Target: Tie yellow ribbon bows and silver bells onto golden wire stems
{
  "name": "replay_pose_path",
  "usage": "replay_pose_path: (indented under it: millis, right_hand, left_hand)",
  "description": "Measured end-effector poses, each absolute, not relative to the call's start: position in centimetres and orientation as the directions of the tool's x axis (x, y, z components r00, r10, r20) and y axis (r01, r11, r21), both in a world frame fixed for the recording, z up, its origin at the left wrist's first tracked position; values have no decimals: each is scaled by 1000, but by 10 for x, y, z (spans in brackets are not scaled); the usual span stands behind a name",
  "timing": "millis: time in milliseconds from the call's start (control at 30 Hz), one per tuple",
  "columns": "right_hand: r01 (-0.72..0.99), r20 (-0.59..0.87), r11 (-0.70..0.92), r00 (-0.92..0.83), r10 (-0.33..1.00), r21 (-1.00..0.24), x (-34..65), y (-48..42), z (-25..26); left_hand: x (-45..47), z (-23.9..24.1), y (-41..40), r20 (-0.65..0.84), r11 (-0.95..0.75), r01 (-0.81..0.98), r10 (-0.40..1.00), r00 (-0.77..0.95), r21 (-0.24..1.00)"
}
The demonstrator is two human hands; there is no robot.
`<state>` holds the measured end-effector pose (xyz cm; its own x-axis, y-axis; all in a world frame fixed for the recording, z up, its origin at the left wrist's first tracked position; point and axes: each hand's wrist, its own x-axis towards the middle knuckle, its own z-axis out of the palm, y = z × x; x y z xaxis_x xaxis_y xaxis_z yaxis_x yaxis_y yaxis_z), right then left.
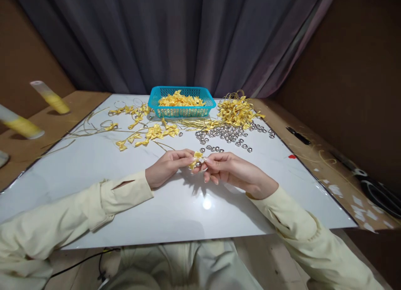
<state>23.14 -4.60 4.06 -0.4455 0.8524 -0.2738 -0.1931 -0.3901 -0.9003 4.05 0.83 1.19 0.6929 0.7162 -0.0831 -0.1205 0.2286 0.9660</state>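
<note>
Above the near middle of the white table top [163,214], my left hand [171,164] pinches a small yellow ribbon bow [197,156] from its left side. My right hand [230,169] meets it from the right, thumb and forefinger closed at the bow's edge. A silvery bead shows against the bow between the fingertips. Just beyond the hands lie many loose silver beads [225,133]. Several yellow bows [156,132] on gold cords are spread to the left of them. What the right fingertips grip exactly is partly hidden.
A turquoise basket [183,112] full of yellow bows stands at the back. Beside it sits a heap of corded bows [236,110]. Yellow tubes [52,100] are at the left; a black pen [297,135] and black-handled scissors [376,189] lie right.
</note>
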Motion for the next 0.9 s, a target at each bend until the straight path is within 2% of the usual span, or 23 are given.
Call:
replay_pose_path:
  millis: [167,267,400,467,533,633,733,833,900]
  right_hand:
    - [-69,-275,-345,-468,840,-936,232,-49,47]
    - [104,-218,-194,-339,915,-975,231,-52,50]
    - [276,119,162,-165,979,-947,229,-57,53]
    - [342,279,330,-191,941,-880,227,-60,54]
    - [391,354,426,-245,903,-816,224,-61,53]
    - [425,375,465,-280,884,-777,220,-61,51]
    - [393,317,391,-240,917,-833,220,-61,51]
    - [221,227,254,-141,964,-941,228,-62,59]
    - [54,230,234,-69,971,-971,237,-61,72]
  left_hand:
    - [41,12,9,-83,231,-138,741,667,963]
    - [42,13,8,-79,237,-153,747,660,959]
    - [42,13,7,-100,270,-153,732,674,951]
    - [42,13,8,-120,291,-149,732,671,945]
    - [41,11,9,-147,316,-139,728,669,938]
    - [40,9,10,-169,340,-126,714,680,932]
    - [40,9,9,-140,315,-135,713,687,940]
    - [40,9,9,-80,223,-124,727,682,967]
    - [40,8,9,-51,154,-92,734,678,984]
